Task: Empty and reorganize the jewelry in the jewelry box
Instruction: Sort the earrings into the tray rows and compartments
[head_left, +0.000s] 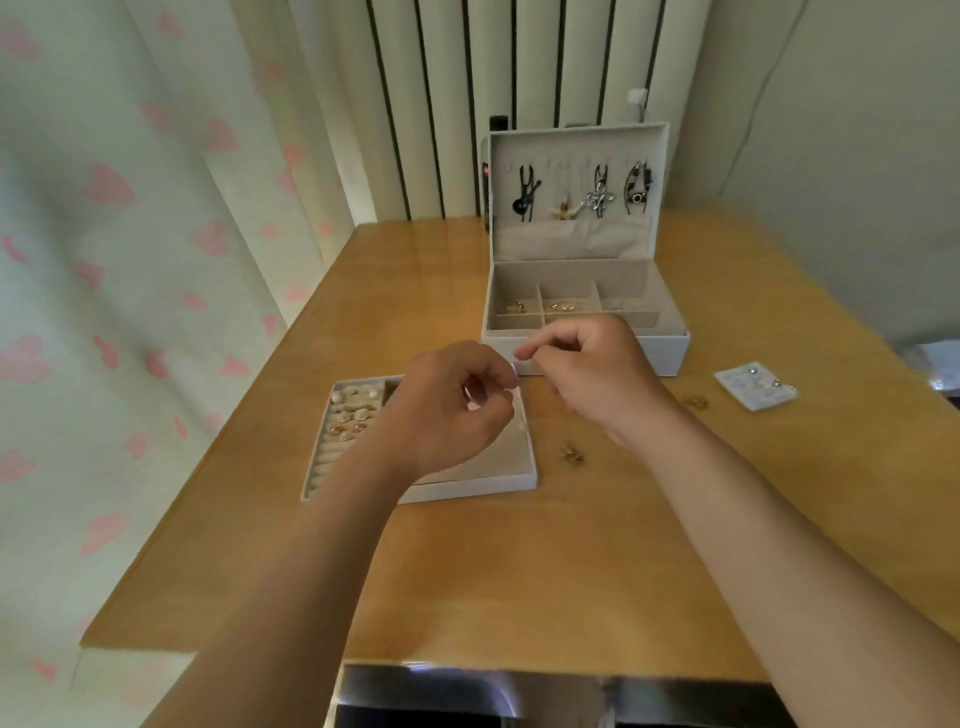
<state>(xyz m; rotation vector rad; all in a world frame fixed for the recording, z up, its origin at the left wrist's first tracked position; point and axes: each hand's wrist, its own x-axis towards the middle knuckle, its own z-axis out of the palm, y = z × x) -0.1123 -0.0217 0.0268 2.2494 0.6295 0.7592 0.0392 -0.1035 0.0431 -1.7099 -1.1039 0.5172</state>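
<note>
So, taking the two hands as the middle of the clock with 12 pointing at the back wall: the jewelry box (660, 349) sits on the wooden table (519, 571) at about 1 o'clock, just beyond the right hand. Its lid (571, 241) stands upright with a few dark and silver pieces (597, 195) hanging inside. The back compartments of the box have small gold bits (563, 305) in them.

The pull-out tray (467, 491) lies apart from the box at roughly 7 o'clock, partly under the left hand. Its ring rolls on the 9 o'clock side hold a bunch of pale and gold earrings (353, 415); the part of the other side I can see looks bare.

The left hand (452, 410) hovers over the tray with its fingers curled in and the tips bunched against the thumb. The right hand (597, 374) is right beside it, fingers also curled, with the index finger poking out toward 9 o'clock. The two sets of fingertips nearly meet. Honestly it's too blurry to say whether either one has hold of anything.

Loose on the table there's one small gold piece (571, 453) at 5 o'clock, just beside the tray's corner, and another gold piece (696, 401) at 3 o'clock. A little white card with studs (756, 389) lies a bit further out the same way. A curtain with pink hearts (130, 260) hangs along the 9 o'clock side.
</note>
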